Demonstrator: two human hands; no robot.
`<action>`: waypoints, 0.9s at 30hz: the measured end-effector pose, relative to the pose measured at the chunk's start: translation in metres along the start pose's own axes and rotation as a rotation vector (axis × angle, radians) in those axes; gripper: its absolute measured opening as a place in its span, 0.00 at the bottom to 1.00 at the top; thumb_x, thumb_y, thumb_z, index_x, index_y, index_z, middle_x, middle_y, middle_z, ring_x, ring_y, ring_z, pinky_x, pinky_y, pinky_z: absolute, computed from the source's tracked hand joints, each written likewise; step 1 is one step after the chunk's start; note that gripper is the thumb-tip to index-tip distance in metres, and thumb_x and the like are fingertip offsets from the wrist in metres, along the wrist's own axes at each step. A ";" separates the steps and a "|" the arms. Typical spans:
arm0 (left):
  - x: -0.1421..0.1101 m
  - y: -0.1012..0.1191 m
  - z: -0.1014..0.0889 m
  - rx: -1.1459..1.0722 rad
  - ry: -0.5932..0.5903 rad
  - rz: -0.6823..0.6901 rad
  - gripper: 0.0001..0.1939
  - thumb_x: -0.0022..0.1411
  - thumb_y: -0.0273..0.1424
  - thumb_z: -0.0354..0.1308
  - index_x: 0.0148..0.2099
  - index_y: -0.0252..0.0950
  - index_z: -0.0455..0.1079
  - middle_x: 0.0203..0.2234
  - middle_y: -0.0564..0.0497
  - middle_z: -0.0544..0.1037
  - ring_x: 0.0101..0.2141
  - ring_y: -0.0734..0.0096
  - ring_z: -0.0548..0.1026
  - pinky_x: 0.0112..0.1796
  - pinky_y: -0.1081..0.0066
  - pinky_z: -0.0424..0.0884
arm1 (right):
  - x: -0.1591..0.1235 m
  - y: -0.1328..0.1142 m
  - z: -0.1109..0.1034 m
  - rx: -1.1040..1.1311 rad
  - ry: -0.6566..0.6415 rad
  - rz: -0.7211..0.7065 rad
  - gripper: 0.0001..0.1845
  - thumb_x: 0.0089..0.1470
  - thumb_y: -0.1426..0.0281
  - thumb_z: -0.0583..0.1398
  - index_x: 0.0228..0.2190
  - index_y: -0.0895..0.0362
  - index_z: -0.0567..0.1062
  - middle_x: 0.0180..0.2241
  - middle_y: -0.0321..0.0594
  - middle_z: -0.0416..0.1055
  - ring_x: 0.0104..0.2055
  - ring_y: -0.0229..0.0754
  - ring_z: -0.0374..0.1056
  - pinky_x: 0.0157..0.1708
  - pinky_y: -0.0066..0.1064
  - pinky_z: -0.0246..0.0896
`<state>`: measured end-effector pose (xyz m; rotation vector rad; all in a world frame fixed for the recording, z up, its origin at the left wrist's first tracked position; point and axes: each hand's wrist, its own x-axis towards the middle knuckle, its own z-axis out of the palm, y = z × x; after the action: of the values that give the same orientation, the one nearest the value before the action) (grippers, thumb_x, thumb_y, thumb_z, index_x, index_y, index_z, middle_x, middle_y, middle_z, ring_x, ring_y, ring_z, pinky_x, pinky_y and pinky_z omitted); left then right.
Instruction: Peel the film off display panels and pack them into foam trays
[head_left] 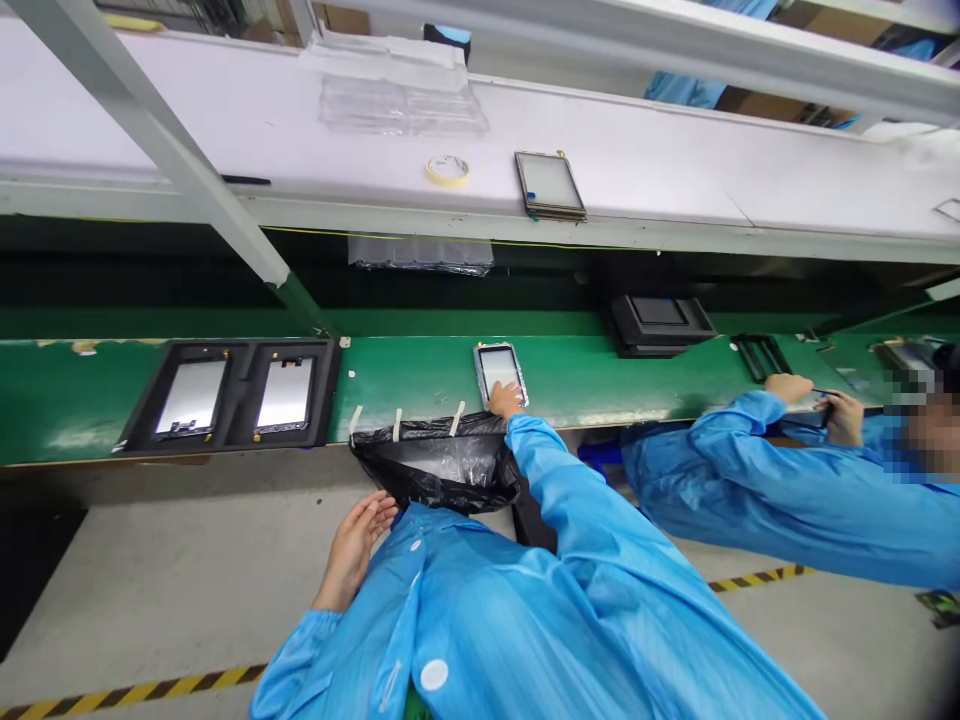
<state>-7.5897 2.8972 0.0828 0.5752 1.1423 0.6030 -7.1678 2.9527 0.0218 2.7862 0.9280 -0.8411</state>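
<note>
My right hand [505, 399] is at the lower edge of a small framed display panel [498, 366] lying on the green bench, its fingers closed on that edge. The panel has a silvery rim and a pale screen, partly covered by my fingers. My left hand [357, 540] is held low, empty, beside the black plastic bag [435, 490], with fingers stretched out and slightly curved. Strips of tape fix the bag's mouth to the bench's front edge, and clear plastic film [457, 462] lies inside it.
A black foam tray [244, 400] with two bright panels lies at left. Black foam boxes [660, 322] stand at right back. The upper shelf carries a tape roll [448, 169], stacked frames [551, 185] and clear sleeves [401, 100]. A co-worker [750, 470] handles something dark at right.
</note>
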 end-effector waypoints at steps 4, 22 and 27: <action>0.000 -0.001 -0.005 -0.024 0.012 -0.010 0.20 0.50 0.35 0.72 0.44 0.33 0.76 0.36 0.44 0.85 0.36 0.65 0.82 0.42 0.67 0.76 | 0.001 -0.008 0.003 0.009 0.013 0.046 0.43 0.57 0.70 0.62 0.68 0.62 0.52 0.71 0.72 0.33 0.73 0.71 0.34 0.63 0.64 0.44; 0.016 0.016 0.017 0.059 -0.079 -0.030 0.15 0.54 0.31 0.69 0.45 0.32 0.76 0.36 0.42 0.85 0.35 0.64 0.82 0.39 0.67 0.75 | -0.020 0.005 -0.026 -0.084 0.082 -0.124 0.35 0.59 0.78 0.57 0.65 0.75 0.56 0.54 0.71 0.69 0.61 0.54 0.66 0.58 0.37 0.59; 0.021 0.014 0.031 0.101 -0.136 -0.042 0.17 0.51 0.33 0.71 0.44 0.32 0.77 0.34 0.42 0.84 0.34 0.64 0.82 0.38 0.68 0.74 | -0.026 -0.008 -0.020 -0.114 0.147 -0.123 0.31 0.61 0.79 0.52 0.64 0.77 0.58 0.53 0.74 0.69 0.62 0.56 0.65 0.59 0.41 0.58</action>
<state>-7.5565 2.9186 0.0880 0.6672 1.0583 0.4654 -7.1796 2.9501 0.0532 2.7455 1.1424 -0.5828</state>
